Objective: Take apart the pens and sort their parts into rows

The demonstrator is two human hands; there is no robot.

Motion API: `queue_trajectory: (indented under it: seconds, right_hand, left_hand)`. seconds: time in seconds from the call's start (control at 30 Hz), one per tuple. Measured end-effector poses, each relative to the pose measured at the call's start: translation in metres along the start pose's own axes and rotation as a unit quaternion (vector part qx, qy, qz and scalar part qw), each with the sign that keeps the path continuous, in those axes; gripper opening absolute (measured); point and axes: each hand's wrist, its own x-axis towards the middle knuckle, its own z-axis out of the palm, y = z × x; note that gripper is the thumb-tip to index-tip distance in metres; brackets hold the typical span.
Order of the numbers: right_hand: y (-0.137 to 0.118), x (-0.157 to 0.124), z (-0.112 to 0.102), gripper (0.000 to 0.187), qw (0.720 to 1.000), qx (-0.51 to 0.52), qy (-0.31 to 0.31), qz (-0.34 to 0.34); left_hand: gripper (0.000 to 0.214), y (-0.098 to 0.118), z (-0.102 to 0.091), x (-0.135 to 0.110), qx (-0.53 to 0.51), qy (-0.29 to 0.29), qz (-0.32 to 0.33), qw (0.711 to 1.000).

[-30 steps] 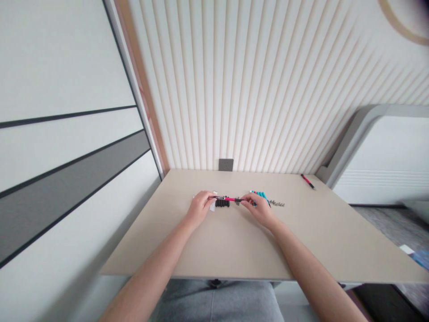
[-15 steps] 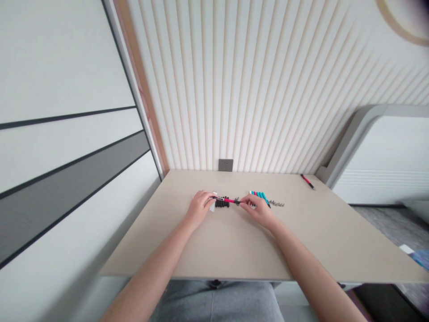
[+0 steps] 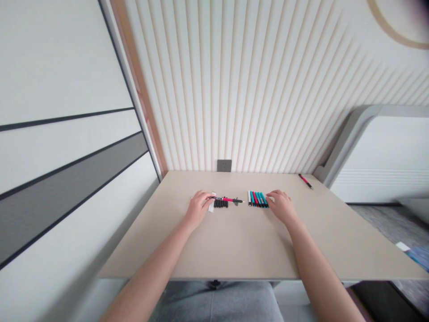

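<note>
My left hand (image 3: 198, 206) pinches a red and black pen (image 3: 229, 200) by its left end, holding it level with its light tip pointing right. Beneath it lie a row of short black grips (image 3: 220, 203) and a white strip-like bundle (image 3: 211, 206), partly hidden by the fingers. Small dark metal pieces (image 3: 236, 202) show just under the pen's tip end. My right hand (image 3: 281, 205) hovers low at the right end of a row of white, teal and red pen barrels (image 3: 257, 199), thumb and forefinger apart. It covers the small pieces lying there.
The beige table (image 3: 234, 246) runs up to a ribbed wall with a dark socket (image 3: 224, 165). Another red and black pen (image 3: 305, 181) lies near the back right edge. A white cabinet (image 3: 127, 188) stands close on the left.
My right hand has let go of the pen's tip end and moved right, past the coloured barrels. My left hand still holds the pen in nearly the same place.
</note>
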Motion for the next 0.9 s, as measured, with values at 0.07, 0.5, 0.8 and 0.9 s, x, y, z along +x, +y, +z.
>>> queue_trajectory:
  seconds: [0.07, 0.5, 0.8, 0.9]
  right_hand:
    - [0.002, 0.0, 0.002, 0.03, 1.0, -0.013, -0.011, 0.005]
    - [0.01, 0.005, 0.006, 0.026, 0.989, 0.13, 0.059, -0.043]
    - [-0.059, -0.014, 0.01, 0.044, 0.874, 0.484, -0.013, -0.022]
    - [-0.068, -0.017, 0.017, 0.042, 0.855, 0.518, -0.024, -0.026]
  left_hand:
    - [0.013, 0.001, -0.001, 0.0, -0.003, -0.002, -0.005, 1.0]
    - [0.014, 0.002, -0.001, 0.001, -0.01, 0.008, -0.011, 1.0]
    - [0.014, 0.001, 0.0, 0.0, -0.014, 0.008, -0.019, 1.0]
    - [0.014, 0.001, 0.0, 0.0, -0.01, 0.01, -0.019, 1.0]
